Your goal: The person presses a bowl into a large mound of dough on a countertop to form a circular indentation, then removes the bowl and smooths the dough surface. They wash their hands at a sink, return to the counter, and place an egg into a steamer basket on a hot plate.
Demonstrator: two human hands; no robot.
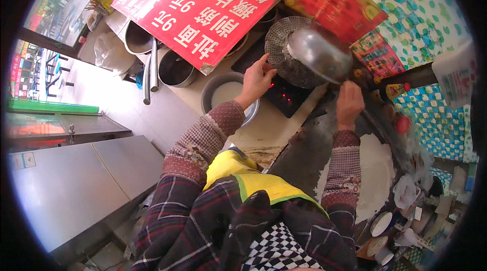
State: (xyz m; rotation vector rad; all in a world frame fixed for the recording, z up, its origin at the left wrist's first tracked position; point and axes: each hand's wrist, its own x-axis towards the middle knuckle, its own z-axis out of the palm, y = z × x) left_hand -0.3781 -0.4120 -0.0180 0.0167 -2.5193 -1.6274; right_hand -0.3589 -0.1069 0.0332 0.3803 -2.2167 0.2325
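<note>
A shiny domed metal lid is tilted over a round perforated steamer tray, above a black cooker with lit red marks. My right hand is closed on the lid's near edge; whether it has a handle there is hard to make out. At the tray's left rim is my left hand, fingers bent, thumb and forefinger apart, with nothing visible between them. Just beneath that wrist stands a grey basin with whitish content. The lid hides part of the tray.
A big red sign board leans over the counter's far side. Left of it are a deep pot and a long-handled pan. White powder covers part of a dark surface at right. A steel cabinet stands at left.
</note>
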